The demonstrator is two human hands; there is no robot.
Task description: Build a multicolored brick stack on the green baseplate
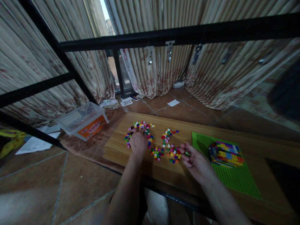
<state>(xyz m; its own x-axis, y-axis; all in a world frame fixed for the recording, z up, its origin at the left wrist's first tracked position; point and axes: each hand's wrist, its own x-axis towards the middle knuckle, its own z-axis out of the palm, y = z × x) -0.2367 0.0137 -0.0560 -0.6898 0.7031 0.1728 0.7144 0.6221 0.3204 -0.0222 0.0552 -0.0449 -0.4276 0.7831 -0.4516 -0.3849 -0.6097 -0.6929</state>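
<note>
1. Container: 1 clear plastic tub (82, 118) with an orange label (93, 127), set on a reddish rug (114, 123) left of the counter; contents cannot be made out.
2. Surface: a wood-topped counter (185, 125). At its right, a green baseplate (239, 181), on which a multicoloured brick block (226, 153) is rested.
3. Room: brown floor tiles (91, 175), striped curtains (161, 68), a black metal frame (131, 41); white paper (173, 102) seen on the tiles beyond the counter.
4. Count: 1 tub, 1 baseplate, 1 block, 4 groups of small loose bricks (142, 124): 1 large at the left, 3 smaller at mid-counter.
5. Left hand (138, 142): lowered into the large group, fingertips hidden; grip opening and any hold cannot be told.
6. Right hand (195, 162): grip nearly closed, fingers curled; a small green brick (187, 153) held, just beside the nearest small group.
</note>
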